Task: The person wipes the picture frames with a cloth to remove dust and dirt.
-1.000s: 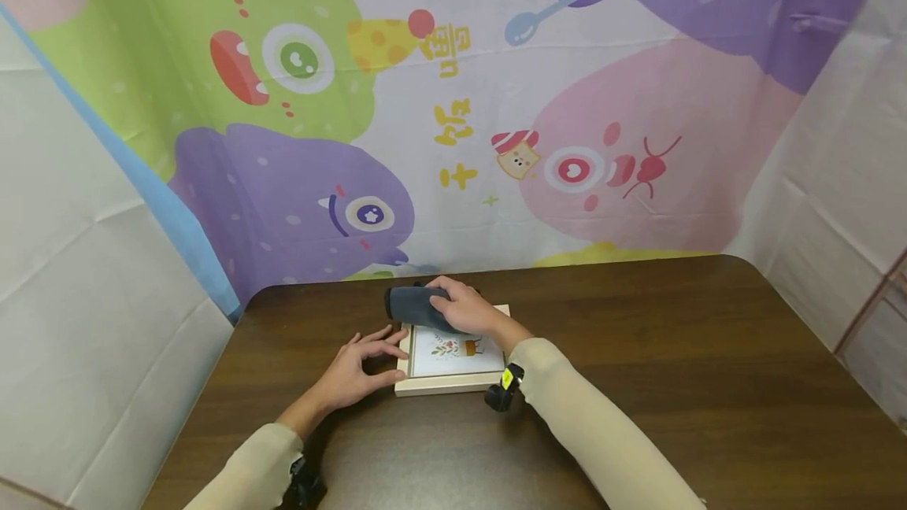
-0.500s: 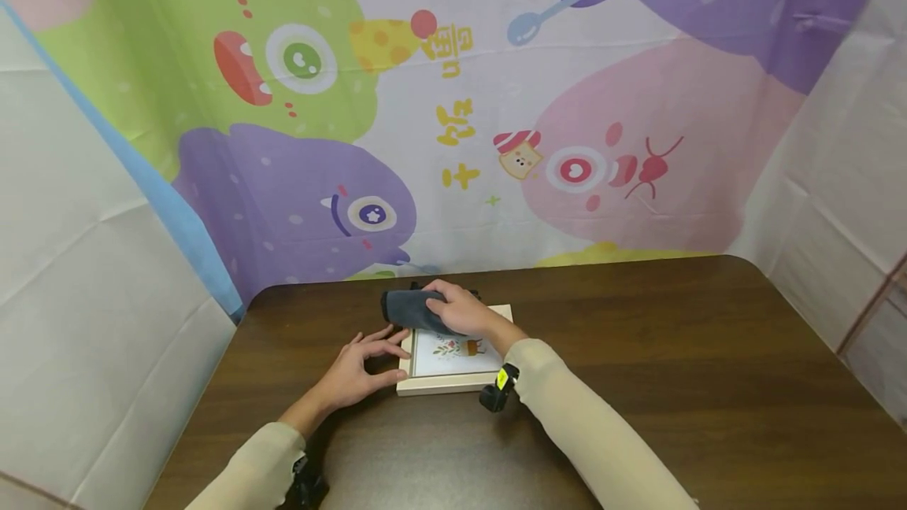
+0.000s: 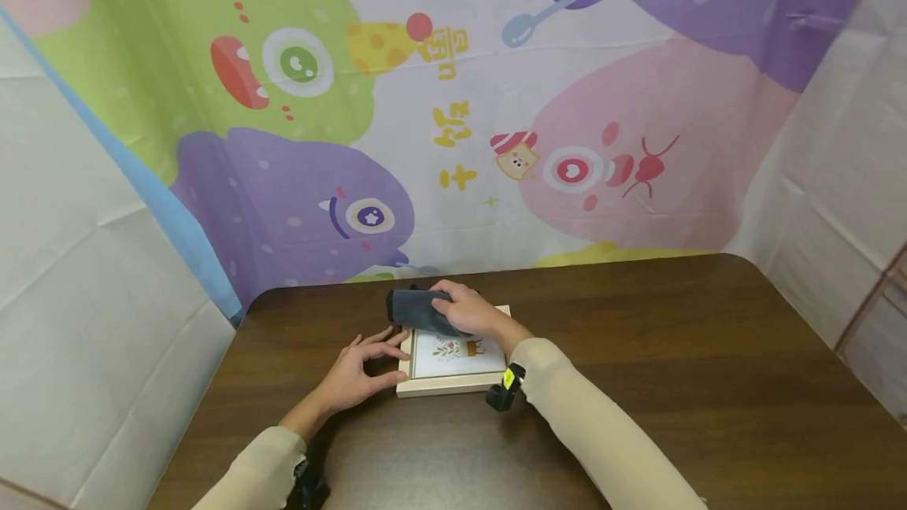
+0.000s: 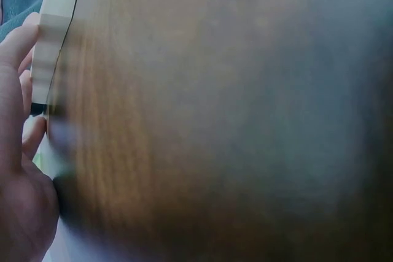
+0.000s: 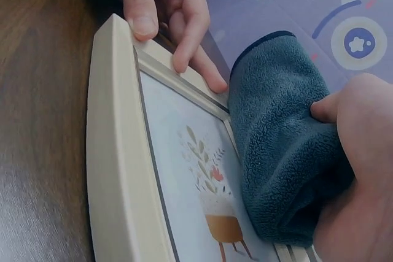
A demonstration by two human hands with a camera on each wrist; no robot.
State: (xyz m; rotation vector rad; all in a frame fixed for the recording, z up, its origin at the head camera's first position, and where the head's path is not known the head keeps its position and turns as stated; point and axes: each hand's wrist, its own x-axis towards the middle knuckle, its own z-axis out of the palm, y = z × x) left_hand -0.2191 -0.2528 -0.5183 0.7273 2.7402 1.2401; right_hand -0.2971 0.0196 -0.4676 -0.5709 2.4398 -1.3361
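Observation:
A cream picture frame (image 3: pixel 449 386) lies flat on the table with a plant-in-pot print (image 5: pixel 178 133) inside it. My right hand (image 3: pixel 469 313) grips a folded dark blue-grey cloth (image 3: pixel 420 310) over the frame's far side. In the right wrist view the thumb presses into the cloth's fluffy pile, and the cloth covers the print's far part. Spread fingers of my left hand (image 3: pixel 349 375) rest on the frame's left border, with the thumb by its near left corner. The left wrist view catches only the frame's side and part of that hand.
A dark brown wooden table (image 3: pixel 638 352) bears the frame near its far edge. Behind it hangs a cartoon-printed curtain (image 3: pixel 468 227), with pale cloth panels at both sides. Dark cameras are strapped to both wrists.
The right hand with the cloth slid slightly left along the frame's far side, then back right. The left hand has stayed at the frame's left border.

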